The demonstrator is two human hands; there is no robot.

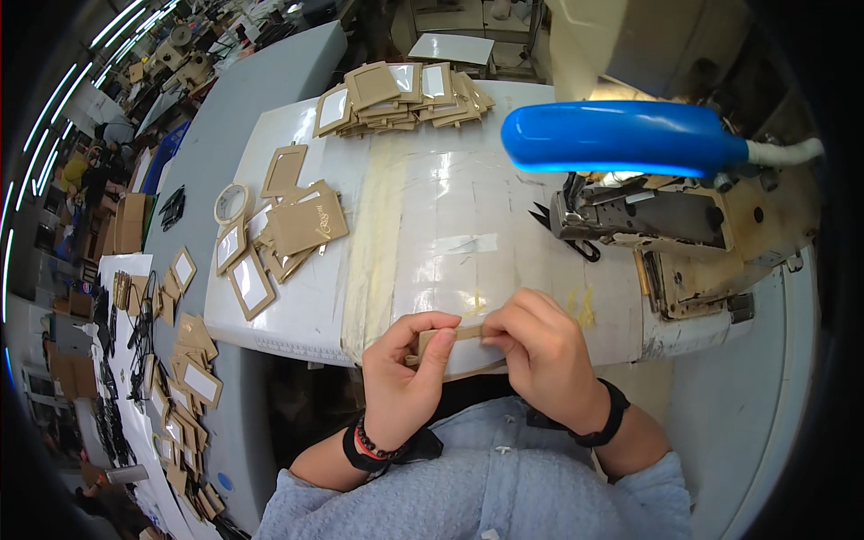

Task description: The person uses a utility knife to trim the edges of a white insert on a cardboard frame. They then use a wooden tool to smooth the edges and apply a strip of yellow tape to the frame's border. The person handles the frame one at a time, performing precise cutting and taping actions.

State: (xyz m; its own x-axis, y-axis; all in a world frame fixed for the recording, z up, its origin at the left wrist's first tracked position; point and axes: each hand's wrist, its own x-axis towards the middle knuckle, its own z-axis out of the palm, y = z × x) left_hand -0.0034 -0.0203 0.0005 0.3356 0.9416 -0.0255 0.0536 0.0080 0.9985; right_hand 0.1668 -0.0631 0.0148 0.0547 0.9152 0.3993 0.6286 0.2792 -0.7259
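Note:
Close in front of my body, a tan card holder [468, 334] is held edge-up between both hands, over the front edge of the white worktable [432, 216]. My left hand [405, 364] grips its left end, thumb in front and fingers curled behind. My right hand [544, 355] is closed in a pinch on the upper edge near its right end. The fingers cover much of the holder, so its faces hardly show. Past my hands to the left lies a loose heap of similar tan card holders [306, 220], some with clear windows.
A bigger pile of card holders [373, 87] stands at the table's back. Beside the left heap is a tape roll [220, 209]. At right are black thread snips [587, 250], a sewing machine [648, 223] and a blue lamp [612, 135]. More holders [193, 378] lie far left.

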